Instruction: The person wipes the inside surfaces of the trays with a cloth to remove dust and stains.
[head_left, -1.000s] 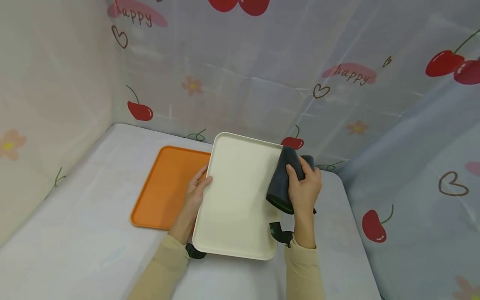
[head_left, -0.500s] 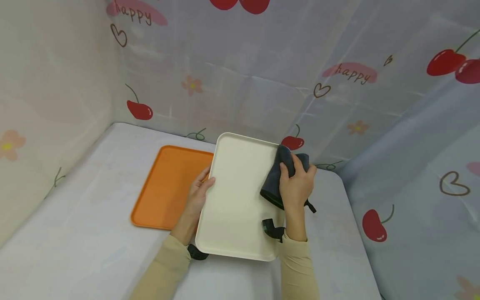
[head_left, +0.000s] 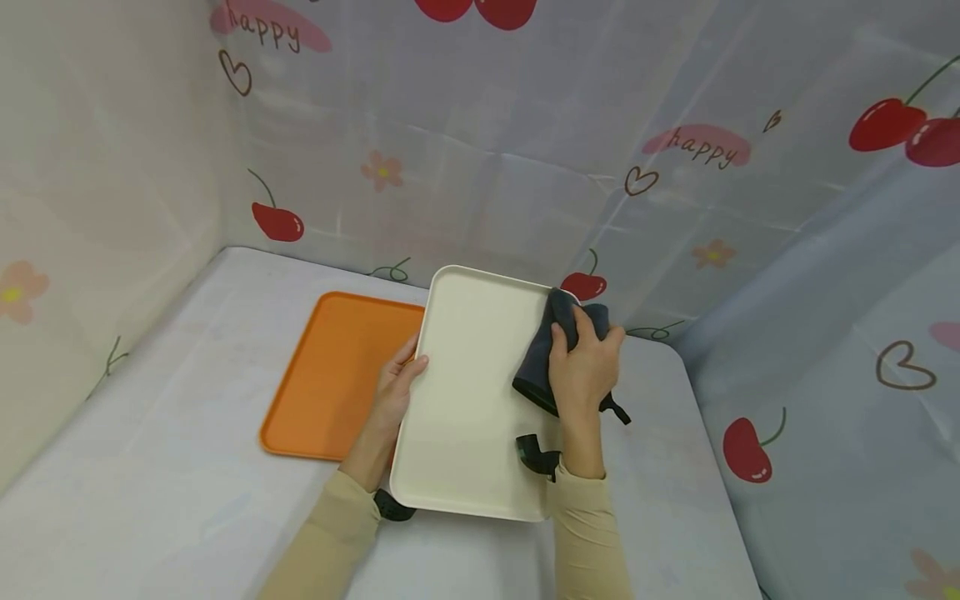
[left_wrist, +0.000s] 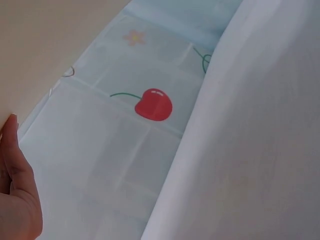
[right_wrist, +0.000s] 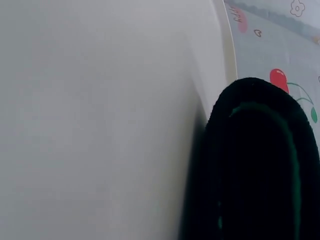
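Note:
A cream tray is held tilted above the table, its near end toward me. My left hand grips its left edge, thumb on the inner face. My right hand holds a folded dark grey cloth against the tray's upper right part. In the right wrist view the cloth lies dark against the pale tray. The left wrist view shows only the edge of my left hand and the cherry-print sheet.
An orange tray lies flat on the table, to the left and partly under the cream one. Cherry-print sheeting walls in the table at the back, left and right. The white table spreads out at the front left.
My right hand has slid the cloth leftward and a little up along the tray, further onto its face. The left hand and the tray have hardly moved.

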